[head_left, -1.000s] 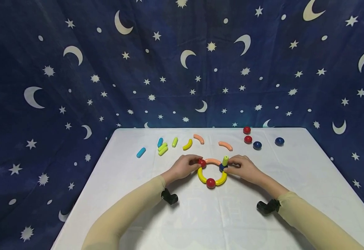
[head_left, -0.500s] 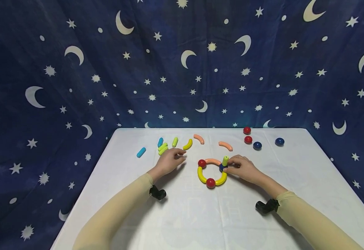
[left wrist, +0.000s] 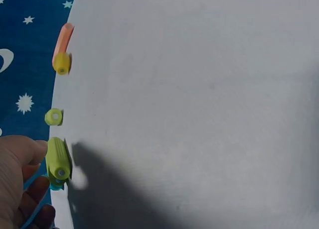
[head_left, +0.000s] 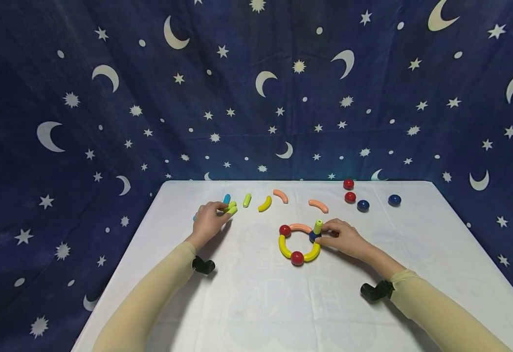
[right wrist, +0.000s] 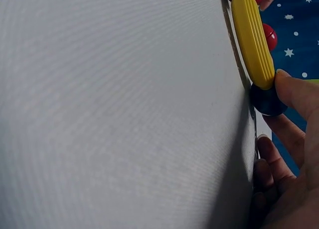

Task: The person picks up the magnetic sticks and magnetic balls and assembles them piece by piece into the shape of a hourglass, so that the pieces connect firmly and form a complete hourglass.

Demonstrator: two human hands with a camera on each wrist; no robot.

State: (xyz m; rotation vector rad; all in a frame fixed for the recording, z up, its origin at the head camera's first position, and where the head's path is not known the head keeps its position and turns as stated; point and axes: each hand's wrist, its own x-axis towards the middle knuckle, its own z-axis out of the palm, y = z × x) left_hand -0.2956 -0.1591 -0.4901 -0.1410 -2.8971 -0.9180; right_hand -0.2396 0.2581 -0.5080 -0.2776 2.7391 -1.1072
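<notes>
On the white table lies a ring of yellow curved sticks [head_left: 285,247], a salmon curved stick [head_left: 300,227], red balls [head_left: 297,258] and a dark blue ball [head_left: 313,236]. A light green rod [head_left: 318,226] stands upright on the blue ball. My right hand [head_left: 346,238] pinches that ball between thumb and forefinger; the right wrist view shows the blue ball [right wrist: 268,100] at the yellow stick's end. My left hand [head_left: 208,224] is at two light green rods [head_left: 232,209], with its thumb beside them in the left wrist view. A blue rod [head_left: 227,198] lies behind, and another is mostly hidden.
Along the back lie a single green rod [head_left: 247,200], a yellow curved stick [head_left: 265,204] and two salmon ones [head_left: 318,206]. Two red balls [head_left: 349,197] and two dark blue balls [head_left: 394,200] stand at the back right. A starry cloth [head_left: 238,88] hangs behind.
My left hand has let go of the ring's red ball and moved left to the green rods. The right hand has stayed at the blue ball.
</notes>
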